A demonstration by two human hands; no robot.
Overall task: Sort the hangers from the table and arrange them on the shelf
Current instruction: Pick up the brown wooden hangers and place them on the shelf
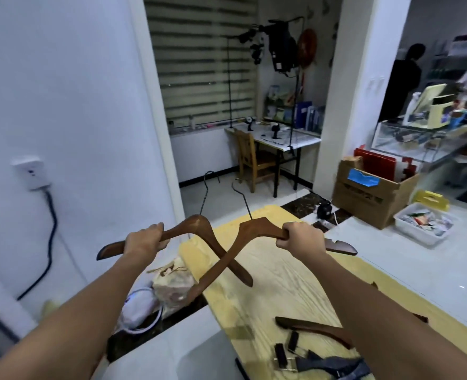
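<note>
Left grip (144,241) is clasping the left hanger (196,223), right grip (299,239) the right hanger (254,229).
Their inner arms are crossing above the tabletop (281,275).

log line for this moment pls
left hand grips left wooden hanger | right hand grips right wooden hanger | inner arms cross above table | third wooden hanger lies on table

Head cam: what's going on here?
A person's left hand grips one hanger and the right hand a second hanger. Both are held up over the table, inner arms crossed. A third hanger lies on the table by black clips and denim.
</note>
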